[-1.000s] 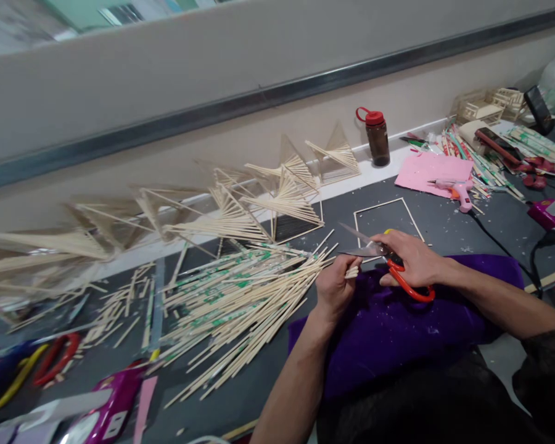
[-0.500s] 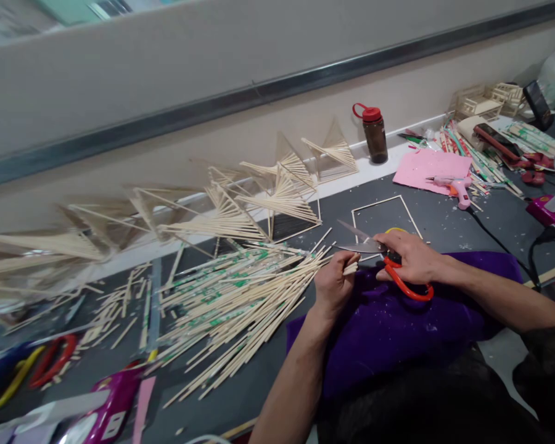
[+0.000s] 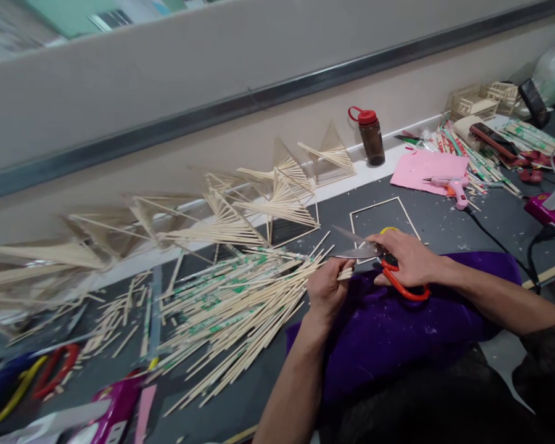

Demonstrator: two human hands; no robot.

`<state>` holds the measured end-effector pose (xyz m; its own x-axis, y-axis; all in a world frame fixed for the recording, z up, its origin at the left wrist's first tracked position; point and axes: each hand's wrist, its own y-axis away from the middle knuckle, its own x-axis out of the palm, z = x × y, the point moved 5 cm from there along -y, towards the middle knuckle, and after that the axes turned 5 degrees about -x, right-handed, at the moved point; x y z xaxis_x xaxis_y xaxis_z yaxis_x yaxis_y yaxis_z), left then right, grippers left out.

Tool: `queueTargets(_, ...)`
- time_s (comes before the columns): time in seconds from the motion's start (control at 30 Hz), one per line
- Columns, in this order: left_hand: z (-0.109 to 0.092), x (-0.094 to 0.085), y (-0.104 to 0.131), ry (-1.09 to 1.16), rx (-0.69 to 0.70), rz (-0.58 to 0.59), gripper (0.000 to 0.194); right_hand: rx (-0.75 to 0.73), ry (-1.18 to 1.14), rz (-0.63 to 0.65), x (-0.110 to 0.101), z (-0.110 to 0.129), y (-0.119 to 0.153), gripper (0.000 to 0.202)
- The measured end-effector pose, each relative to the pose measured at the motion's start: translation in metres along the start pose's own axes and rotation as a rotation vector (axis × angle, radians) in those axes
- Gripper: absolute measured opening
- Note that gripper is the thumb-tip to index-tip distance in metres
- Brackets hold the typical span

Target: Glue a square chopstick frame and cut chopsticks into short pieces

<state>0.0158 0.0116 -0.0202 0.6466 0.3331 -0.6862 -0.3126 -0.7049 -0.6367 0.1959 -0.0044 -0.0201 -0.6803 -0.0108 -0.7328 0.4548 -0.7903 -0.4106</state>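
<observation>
Apparently trimming sticks [image 3: 345, 274], pinched in the left hand [image 3: 324, 293] near the table's [image 3: 245, 398] front edge. With scissors [image 3: 391, 274] in the right hand's [image 3: 409, 256] grip (blades [image 3: 357, 253] parted), probably needs aligning before closing.

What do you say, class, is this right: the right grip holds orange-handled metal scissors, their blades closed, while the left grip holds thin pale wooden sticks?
Not quite: the head view shows the blades spread open. The right grip does hold orange-handled metal scissors, and the left grip thin pale wooden sticks.
</observation>
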Motion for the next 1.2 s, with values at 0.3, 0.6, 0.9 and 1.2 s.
queueTargets(0.3,-0.007,-0.002,-0.001,-0.064,0.026,0.045,0.037,-0.016,-0.059,0.002,-0.001,0.003,0.0,0.07)
queueTargets(0.6,-0.014,-0.006,-0.002,-0.066,0.04,0.03,0.037,-0.006,-0.146,0.003,-0.002,0.006,0.0,0.059)
queueTargets(0.9,0.001,0.005,0.002,0.011,-0.107,0.042,0.036,0.045,-0.098,0.006,-0.003,0.005,0.0,0.053)
queueTargets(1.2,0.004,0.003,0.0,0.053,-0.056,0.036,0.025,0.081,-0.068,0.032,-0.001,0.002,0.0,0.062)
